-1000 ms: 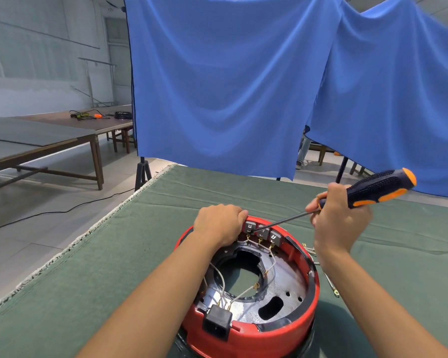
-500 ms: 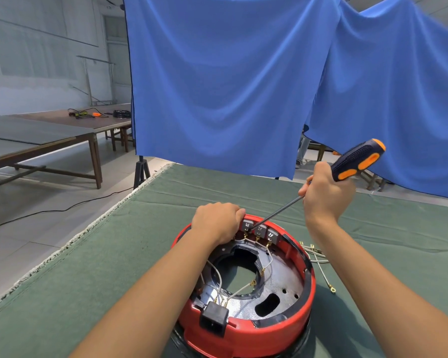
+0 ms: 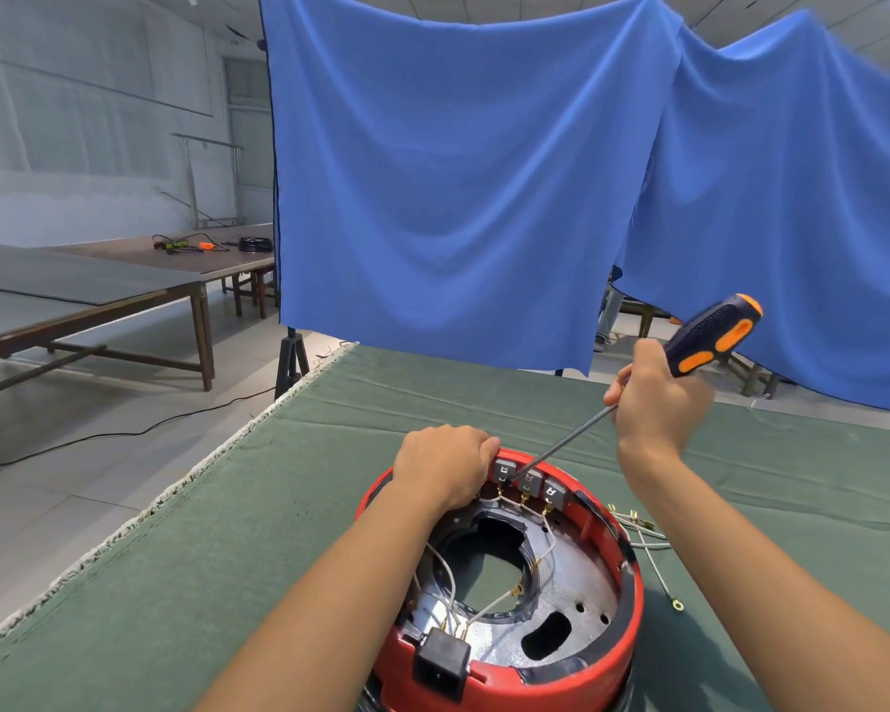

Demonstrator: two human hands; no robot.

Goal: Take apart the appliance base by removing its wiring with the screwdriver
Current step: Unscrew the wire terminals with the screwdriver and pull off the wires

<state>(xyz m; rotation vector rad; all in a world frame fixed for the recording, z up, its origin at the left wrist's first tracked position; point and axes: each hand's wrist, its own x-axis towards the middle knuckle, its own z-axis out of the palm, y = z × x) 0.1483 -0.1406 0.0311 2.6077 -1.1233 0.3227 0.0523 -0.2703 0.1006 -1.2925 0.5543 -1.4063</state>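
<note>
Judging progress: partway — several wires are out, several remain fastened.
Black power socket point(image 3: 442, 664): a squarish plastic block at the near rim of the round red plastic appliance base point(image 3: 633, 598), with thin white leads point(image 3: 489, 603) running from it across the open middle.
Base interior: a shiny stamped metal plate point(image 3: 576, 593) with round holes and one large ragged cut-out, showing the green cloth beneath.
Loose wires point(image 3: 648, 544): pale, with brass fork and ring ends, lying on the cloth just right of the base — apparently already removed.
Terminal blocks point(image 3: 529, 484): three small grey blocks at the far rim, brass-tipped wires still attached below them.
Left hand point(image 3: 445, 465): fingers curled over the far-left rim, bracing the base.
Right hand point(image 3: 656, 403): fist wrapped around the black-and-orange ribbed-handled screwdriver point(image 3: 710, 336), its slim steel shaft slanting down, tip at the blocks.
Green felt-like table cover point(image 3: 227, 583): matte, creased, frayed at its left edge.
Blue cloth backdrop point(image 3: 432, 197): soft, draped, hanging beyond the table.
</note>
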